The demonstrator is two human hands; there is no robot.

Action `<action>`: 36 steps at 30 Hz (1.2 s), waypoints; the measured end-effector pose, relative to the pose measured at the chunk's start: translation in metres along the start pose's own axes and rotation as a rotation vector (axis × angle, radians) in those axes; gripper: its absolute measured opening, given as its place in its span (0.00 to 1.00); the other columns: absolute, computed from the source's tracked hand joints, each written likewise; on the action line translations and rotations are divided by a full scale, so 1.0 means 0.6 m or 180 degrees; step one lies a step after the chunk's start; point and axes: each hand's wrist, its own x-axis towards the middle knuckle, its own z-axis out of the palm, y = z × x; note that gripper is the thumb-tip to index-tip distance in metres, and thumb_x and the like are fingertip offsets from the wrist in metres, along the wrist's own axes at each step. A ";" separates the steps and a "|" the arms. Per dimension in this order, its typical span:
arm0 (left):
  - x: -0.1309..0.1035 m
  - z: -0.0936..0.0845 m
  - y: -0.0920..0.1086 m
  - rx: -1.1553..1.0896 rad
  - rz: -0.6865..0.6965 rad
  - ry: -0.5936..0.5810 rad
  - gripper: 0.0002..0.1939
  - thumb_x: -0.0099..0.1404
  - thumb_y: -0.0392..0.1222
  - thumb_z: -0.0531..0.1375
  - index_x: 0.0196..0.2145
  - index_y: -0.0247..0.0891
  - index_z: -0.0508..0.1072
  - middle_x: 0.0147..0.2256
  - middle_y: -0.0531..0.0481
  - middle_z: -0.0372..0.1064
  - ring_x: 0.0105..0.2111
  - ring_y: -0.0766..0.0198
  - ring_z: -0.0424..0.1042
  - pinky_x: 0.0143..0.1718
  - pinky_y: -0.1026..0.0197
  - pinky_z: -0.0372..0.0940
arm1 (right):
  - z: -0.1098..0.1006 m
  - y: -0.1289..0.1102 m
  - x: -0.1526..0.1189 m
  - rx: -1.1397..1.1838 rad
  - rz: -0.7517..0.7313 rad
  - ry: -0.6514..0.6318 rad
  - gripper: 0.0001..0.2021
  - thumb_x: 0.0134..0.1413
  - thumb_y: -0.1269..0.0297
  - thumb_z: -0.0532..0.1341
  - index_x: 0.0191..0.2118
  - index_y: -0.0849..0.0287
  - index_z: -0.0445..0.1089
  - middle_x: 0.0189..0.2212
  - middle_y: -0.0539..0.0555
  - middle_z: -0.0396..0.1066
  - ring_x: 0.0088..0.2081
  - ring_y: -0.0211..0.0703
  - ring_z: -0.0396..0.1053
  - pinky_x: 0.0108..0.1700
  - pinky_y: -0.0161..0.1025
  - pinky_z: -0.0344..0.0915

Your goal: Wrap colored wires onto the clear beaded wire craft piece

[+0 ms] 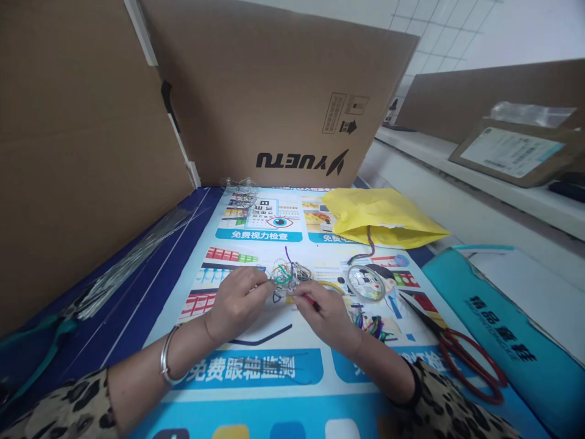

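Note:
A tangled bundle of thin silvery wire [299, 272] with green, yellow and purple strands lies between my hands, over the printed sheet. My left hand [238, 300] is closed, thumb and finger pinching the bundle's left edge. From the other side, the fingertips of my right hand [328, 314] pinch its lower right edge. A slim red and dark piece [311, 302] shows within the right hand's fingers; its kind is unclear. Just right of the bundle lie a clear round dish [365, 283] and a small pile of coloured thread pieces [375, 326].
Red-handled scissors [473, 366] lie right, by a teal package [491, 329]. A yellow bag [384, 213] with a braided cord [370, 244] sits behind. Left are green-handled pliers [50, 341] and straight wires [132, 262]. Cardboard panels [274, 91] stand at the back and left.

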 end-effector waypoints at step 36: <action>0.025 0.013 0.002 -0.3805 -0.3624 -0.1649 0.20 0.53 0.39 0.64 0.45 0.38 0.68 0.39 0.47 0.70 0.35 0.61 0.68 0.35 0.60 0.61 | 0.008 0.021 0.009 0.1997 0.1315 -0.0066 0.05 0.54 0.62 0.57 0.33 0.56 0.61 0.22 0.44 0.57 0.23 0.33 0.54 0.25 0.31 0.52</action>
